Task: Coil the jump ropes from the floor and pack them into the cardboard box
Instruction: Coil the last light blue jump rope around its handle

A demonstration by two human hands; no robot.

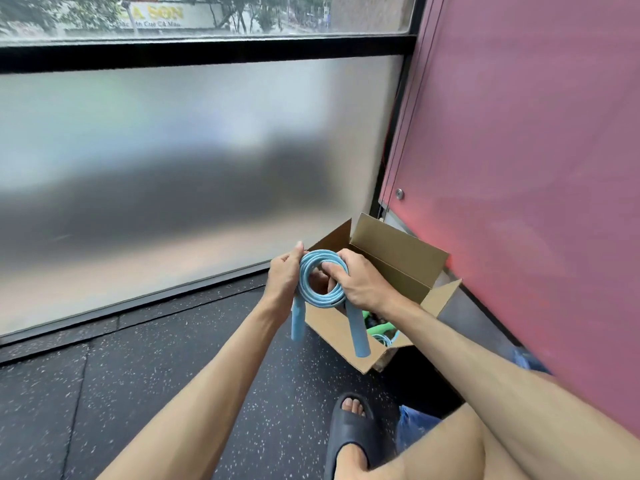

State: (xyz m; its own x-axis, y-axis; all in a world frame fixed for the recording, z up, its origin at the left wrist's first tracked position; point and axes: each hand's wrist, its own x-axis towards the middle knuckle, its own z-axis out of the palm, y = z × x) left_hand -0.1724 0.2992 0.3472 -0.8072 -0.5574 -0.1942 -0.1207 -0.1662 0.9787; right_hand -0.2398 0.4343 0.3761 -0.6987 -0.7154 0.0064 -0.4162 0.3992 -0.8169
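Note:
A light blue jump rope [313, 296] is wound into a tight coil, and I hold it up in front of the open cardboard box [398, 258]. My left hand [285, 277] grips the coil's left side. My right hand [360, 282] grips its right side, fingers curled through the ring. Its two blue handles hang down below the coil, one by my left wrist, one over the box's front wall. Inside the box lie a green jump rope [381, 329] and another pale blue rope [382, 339], both partly hidden by my right forearm.
The box stands on dark speckled rubber flooring [138, 375] in the corner between a frosted glass wall [173, 168] and a pink wall [536, 168]. My foot in a black slide sandal [349, 431] is planted below the box. A blue plastic bag [415, 424] lies beside my leg.

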